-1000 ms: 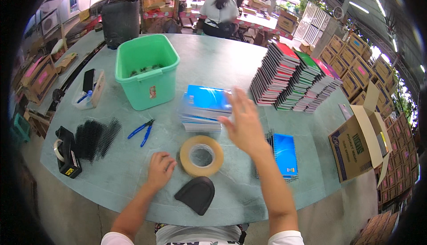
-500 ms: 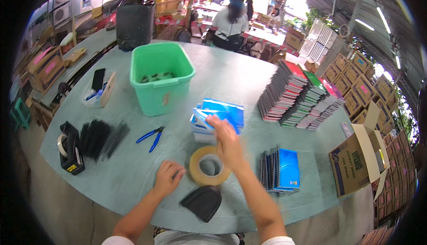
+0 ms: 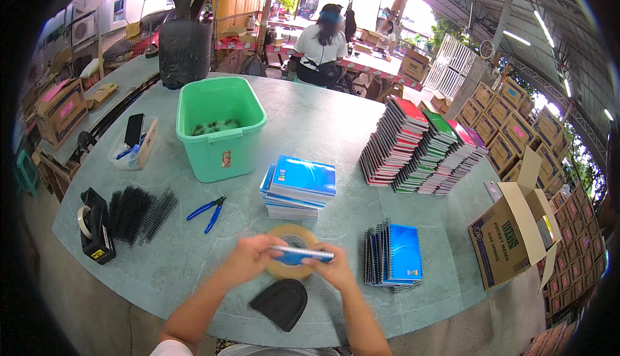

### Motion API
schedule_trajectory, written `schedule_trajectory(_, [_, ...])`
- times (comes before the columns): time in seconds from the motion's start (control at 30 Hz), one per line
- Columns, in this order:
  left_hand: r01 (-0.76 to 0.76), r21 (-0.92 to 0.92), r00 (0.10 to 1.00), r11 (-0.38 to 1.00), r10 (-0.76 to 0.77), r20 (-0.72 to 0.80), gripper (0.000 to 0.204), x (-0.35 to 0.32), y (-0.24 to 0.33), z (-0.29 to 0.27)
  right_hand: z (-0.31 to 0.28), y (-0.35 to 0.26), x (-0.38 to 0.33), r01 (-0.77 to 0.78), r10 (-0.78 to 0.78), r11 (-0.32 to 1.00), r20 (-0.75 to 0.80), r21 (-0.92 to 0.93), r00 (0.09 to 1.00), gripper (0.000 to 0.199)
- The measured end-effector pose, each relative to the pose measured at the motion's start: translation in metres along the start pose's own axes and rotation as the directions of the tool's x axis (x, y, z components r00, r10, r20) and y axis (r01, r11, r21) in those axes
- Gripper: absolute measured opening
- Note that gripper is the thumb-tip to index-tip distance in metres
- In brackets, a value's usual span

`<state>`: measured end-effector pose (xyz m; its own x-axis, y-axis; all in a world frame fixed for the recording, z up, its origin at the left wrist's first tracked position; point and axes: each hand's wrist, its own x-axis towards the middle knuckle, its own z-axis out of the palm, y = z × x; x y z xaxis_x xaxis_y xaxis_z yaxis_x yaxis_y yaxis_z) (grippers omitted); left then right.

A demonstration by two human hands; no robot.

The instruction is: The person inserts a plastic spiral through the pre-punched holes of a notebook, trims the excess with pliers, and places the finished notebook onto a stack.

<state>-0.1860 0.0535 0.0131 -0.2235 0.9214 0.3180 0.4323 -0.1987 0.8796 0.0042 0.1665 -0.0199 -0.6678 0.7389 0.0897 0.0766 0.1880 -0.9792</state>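
Both hands hold one thin blue notebook (image 3: 302, 252) edge-on, level, just above a roll of tan tape (image 3: 292, 259) lying flat on the green table (image 3: 336, 123). My left hand (image 3: 248, 257) grips its left end and my right hand (image 3: 330, 267) its right end. Behind the hands sits a short stack of blue notebooks (image 3: 297, 187). To the right lies a row of blue spiral notebooks (image 3: 394, 254). A black curved pad (image 3: 281, 303) rests at the table's near edge below the hands.
A green plastic bin (image 3: 219, 133) stands at the back left, blue pliers (image 3: 206, 212) and black spiral combs (image 3: 139, 210) beside a tape dispenser (image 3: 93, 227). Tall leaning stacks of notebooks (image 3: 420, 146) fill the right. An open cardboard box (image 3: 516, 233) sits far right. A person sits beyond the table.
My right hand came back from the blue stack toward me with one notebook. My left hand rose off the table and took its other end above the tape roll.
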Motion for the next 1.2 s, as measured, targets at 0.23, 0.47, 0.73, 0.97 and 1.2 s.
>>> schedule_trajectory(0.23, [0.047, 0.136, 0.986, 0.99, -0.024, -0.165, 0.026, -0.011, -0.018, -0.04, 0.011, 0.013, 0.01, 0.222, -0.223, 0.975, 0.073, 0.026, 0.972, 0.022])
schedule_trajectory(0.47, [0.445, 0.826, 0.843, 0.346, 0.15, -0.516, 0.027, -0.054, -0.149, -0.16, 0.016, 0.009, 0.012, 0.094, -0.115, 0.975, 0.093, 0.2, 0.989, 0.025])
schedule_trajectory(0.73, [0.49, 0.842, 0.86, 0.226, 0.035, -0.51, 0.02, -0.042, -0.163, -0.169, 0.014, 0.007, 0.01, -0.036, 0.061, 0.968, -0.092, 0.247, 0.994, 0.025])
schedule_trajectory(0.97, [0.369, 0.684, 0.853, 0.629, 0.063, -0.518, 0.03, -0.029, -0.067, -0.132, 0.012, 0.006, 0.008, -0.047, 0.055, 0.975, -0.03, 0.217, 0.998, 0.028])
schedule_trajectory(1.2, [0.126, 0.268, 0.986, 0.955, -0.091, -0.139, 0.019, -0.026, 0.013, -0.033, 0.008, 0.009, 0.01, -0.085, 0.076, 0.974, 0.049, 0.208, 0.996, 0.03])
